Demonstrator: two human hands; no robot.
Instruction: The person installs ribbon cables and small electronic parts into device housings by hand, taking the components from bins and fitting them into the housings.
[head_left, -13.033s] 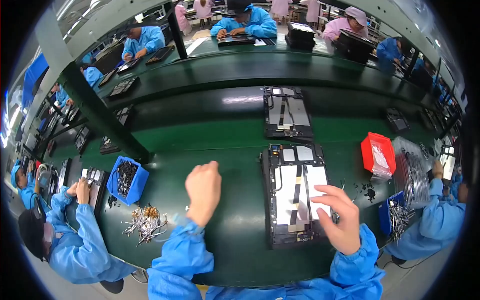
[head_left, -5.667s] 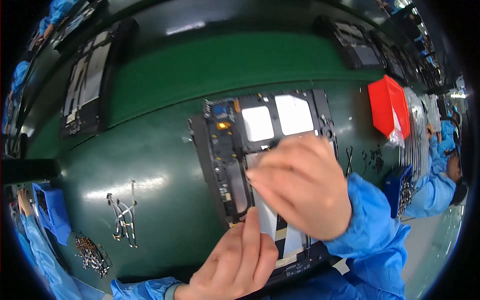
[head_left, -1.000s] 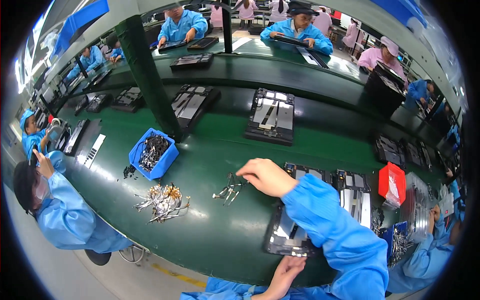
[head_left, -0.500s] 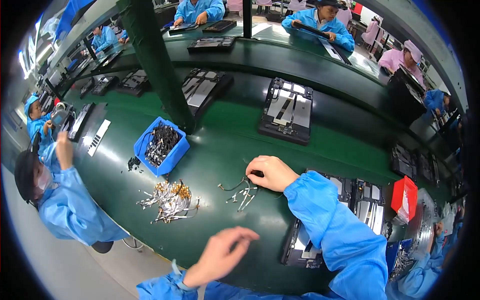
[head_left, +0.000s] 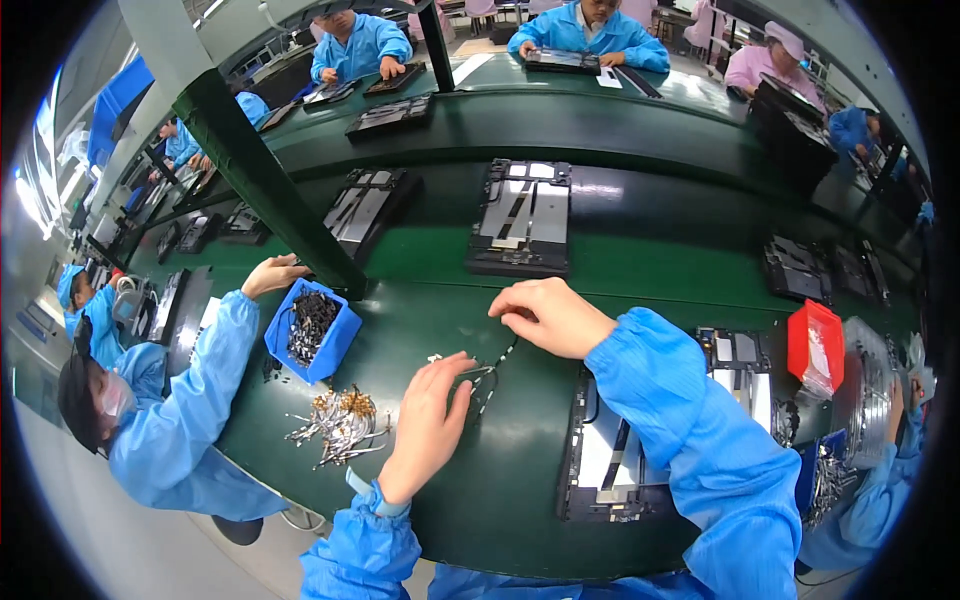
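Thin cables (head_left: 491, 374), between the left hand (head_left: 427, 425), loosely spread, and the right hand (head_left: 548, 316) just beyond, grip unclear

Thin cables (head_left: 489, 374), black with silver sections, apparently tangled, loose on green tabletop (head_left: 485, 490).

Pretty baggy smock in bright-blue fabric (head_left: 520, 587), wrinkly long sleeves (head_left: 695, 425), gathered cuffs (head_left: 604, 350), and there's a pale-blue band (head_left: 388, 506) around the left wrist (head_left: 397, 484).
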